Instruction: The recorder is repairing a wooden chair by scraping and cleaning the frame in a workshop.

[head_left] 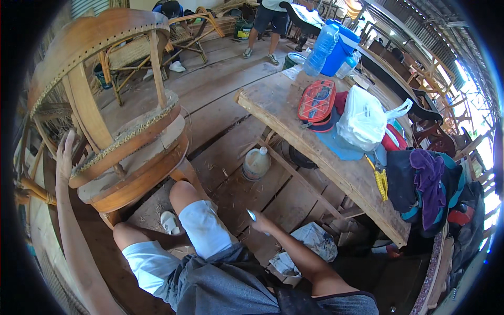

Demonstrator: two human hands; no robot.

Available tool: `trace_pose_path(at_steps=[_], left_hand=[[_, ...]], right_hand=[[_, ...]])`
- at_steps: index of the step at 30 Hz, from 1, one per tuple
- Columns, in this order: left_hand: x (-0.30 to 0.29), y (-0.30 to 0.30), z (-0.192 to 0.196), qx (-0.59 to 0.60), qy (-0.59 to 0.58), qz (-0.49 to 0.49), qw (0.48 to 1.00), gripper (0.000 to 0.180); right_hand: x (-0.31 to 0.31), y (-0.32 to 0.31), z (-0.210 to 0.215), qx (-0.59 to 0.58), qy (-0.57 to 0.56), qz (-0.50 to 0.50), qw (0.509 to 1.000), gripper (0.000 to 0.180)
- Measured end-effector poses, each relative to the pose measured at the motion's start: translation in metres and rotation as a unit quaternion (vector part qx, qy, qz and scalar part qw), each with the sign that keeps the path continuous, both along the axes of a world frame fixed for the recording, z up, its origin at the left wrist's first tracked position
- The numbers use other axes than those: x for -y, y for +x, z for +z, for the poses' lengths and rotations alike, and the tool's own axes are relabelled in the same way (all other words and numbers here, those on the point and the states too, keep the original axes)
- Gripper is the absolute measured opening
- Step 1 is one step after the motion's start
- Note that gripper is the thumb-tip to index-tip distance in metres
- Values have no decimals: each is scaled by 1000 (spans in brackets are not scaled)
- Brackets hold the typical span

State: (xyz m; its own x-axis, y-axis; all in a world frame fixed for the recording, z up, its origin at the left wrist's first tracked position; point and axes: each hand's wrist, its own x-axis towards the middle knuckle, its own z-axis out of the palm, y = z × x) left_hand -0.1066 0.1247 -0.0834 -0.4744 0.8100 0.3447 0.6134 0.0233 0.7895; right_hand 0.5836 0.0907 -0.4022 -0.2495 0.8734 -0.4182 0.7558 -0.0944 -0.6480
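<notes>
The left hand [65, 152] is lying flat with fingers spread against the tipped wooden chair [113, 113], apparently steadying it, while the right hand [261, 223] is gripping a small blade-like tool [251, 214] beside the knee.

plank workbench [294, 131] with white plastic bag [362, 118], red case [317, 101], clear bottle [321, 50]

Right of centre, a rough wooden surface [273, 107] carrying a red patterned case [317, 101], a white plastic bag [362, 119], a clear water bottle [321, 50] and a blue cooler [341, 50] at the upper edge. Heaped dark and purple clothes [428, 186] at far right. On the plank floor [210, 84], centre frame, a plastic jug [256, 164]; crumpled paper [315, 239] lower down. Upper centre, another person's legs [261, 31] beside rattan chairs [189, 29].
</notes>
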Motion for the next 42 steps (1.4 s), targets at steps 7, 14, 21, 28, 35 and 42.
trace_pose_path(at_steps=[7,14,21,28,35,42], left_hand=[[32,81,33,-171,-190,-91,962,72],[6,92,12,-255,-250,-13,934,84],[17,99,9,-252,-234,59,937,93],[17,145,15,-246,-246,86,934,91],[66,107,-45,-163,-245,123,948,89],[97,115,-86,-59,-234,131,962,91]], right_hand=[[71,27,10,3,-204,-99,974,22],[45,16,-3,-142,-317,-237,907,18],[25,-42,63,-162,-183,-139,960,13],[1,-102,159,-317,-67,-204,924,23],[-5,-251,248,-336,-4,83,938,23],[-66,-331,268,-319,145,80,933,24]])
